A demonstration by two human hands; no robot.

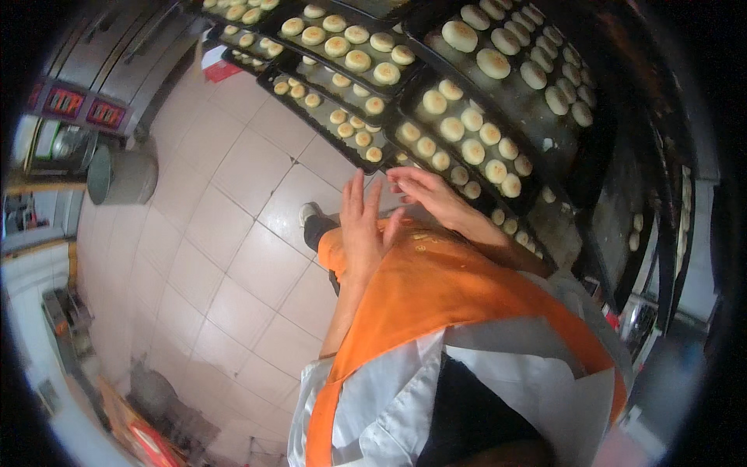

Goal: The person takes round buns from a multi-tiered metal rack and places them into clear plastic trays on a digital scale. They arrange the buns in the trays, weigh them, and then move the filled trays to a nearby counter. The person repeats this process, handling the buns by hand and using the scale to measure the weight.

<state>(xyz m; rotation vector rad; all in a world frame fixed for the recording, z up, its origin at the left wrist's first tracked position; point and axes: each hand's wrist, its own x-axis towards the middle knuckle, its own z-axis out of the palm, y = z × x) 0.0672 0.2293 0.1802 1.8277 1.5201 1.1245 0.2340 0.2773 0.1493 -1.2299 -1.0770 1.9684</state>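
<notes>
My left hand (363, 225) is raised in front of the orange apron (467, 280), fingers stretched and nothing held. Close beside it, my right hand (429, 195) is also empty, its fingers loosely bent and slightly spread. Beyond my hands, black baking trays are piled in layers. A lower tray (327, 125) carries small round buns (313, 100). The large upper tray (513, 108) at the right bears rows of flat buns (493, 63). Lightly browned buns (472, 152) fill another tray below it. I cannot tell whether my right fingertips touch a tray edge.
Pale floor tiles (233, 233) stretch to the left, where a grey bucket (124, 175) stands by cabinets (117, 46). A red and white box (220, 63) sits near the far trays. My shoe (307, 213) shows below my left hand.
</notes>
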